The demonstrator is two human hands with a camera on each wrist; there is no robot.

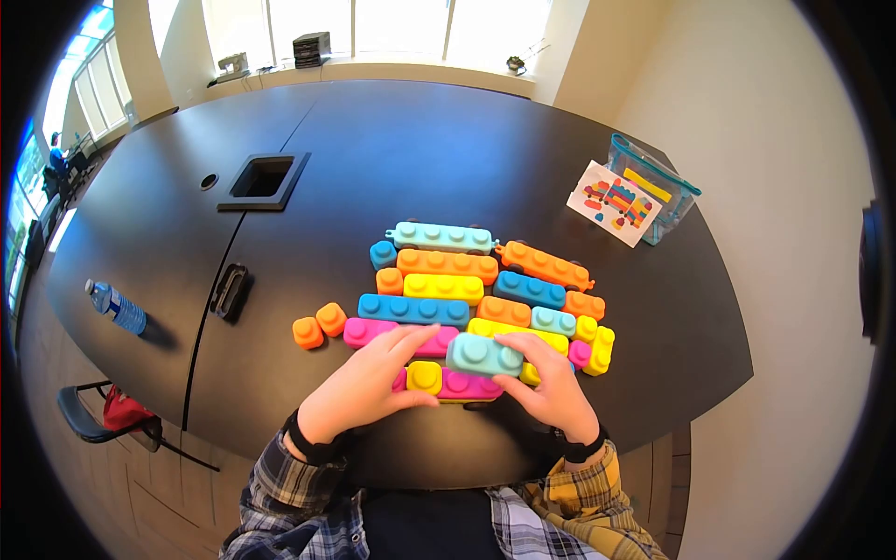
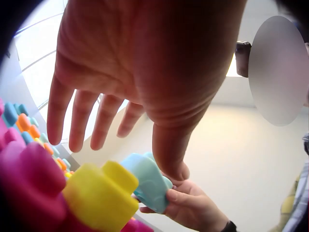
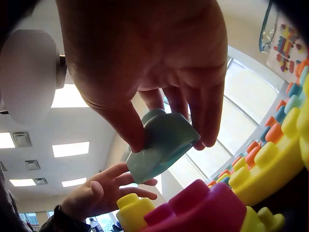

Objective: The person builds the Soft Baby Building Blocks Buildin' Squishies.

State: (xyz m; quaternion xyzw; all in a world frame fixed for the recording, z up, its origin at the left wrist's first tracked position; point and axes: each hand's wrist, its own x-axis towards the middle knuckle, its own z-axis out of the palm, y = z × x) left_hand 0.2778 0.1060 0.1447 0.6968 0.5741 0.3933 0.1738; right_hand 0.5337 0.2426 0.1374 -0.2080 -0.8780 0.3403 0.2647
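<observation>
My right hand [image 1: 558,390] pinches a light blue building block [image 1: 476,356] between thumb and fingers at its right end, raised above the other blocks. In the right wrist view the held block [image 3: 163,145] is tilted, its studs turned away from its open underside. My left hand [image 1: 366,385] has its fingers extended and holds nothing, its fingertips left of the light blue block. Below it, a small yellow block [image 1: 425,377] sits on a magenta block base [image 1: 467,385] near me. A long magenta block [image 1: 369,330] lies partly behind the left fingers.
Rows of yellow, blue and orange blocks [image 1: 448,264] lie beyond the hands. Two small orange blocks [image 1: 308,333] stand at left. Farther right are a picture card [image 1: 611,201] and a clear bag [image 1: 667,210]. A water bottle [image 1: 117,307] lies at far left on the black table [image 1: 411,140].
</observation>
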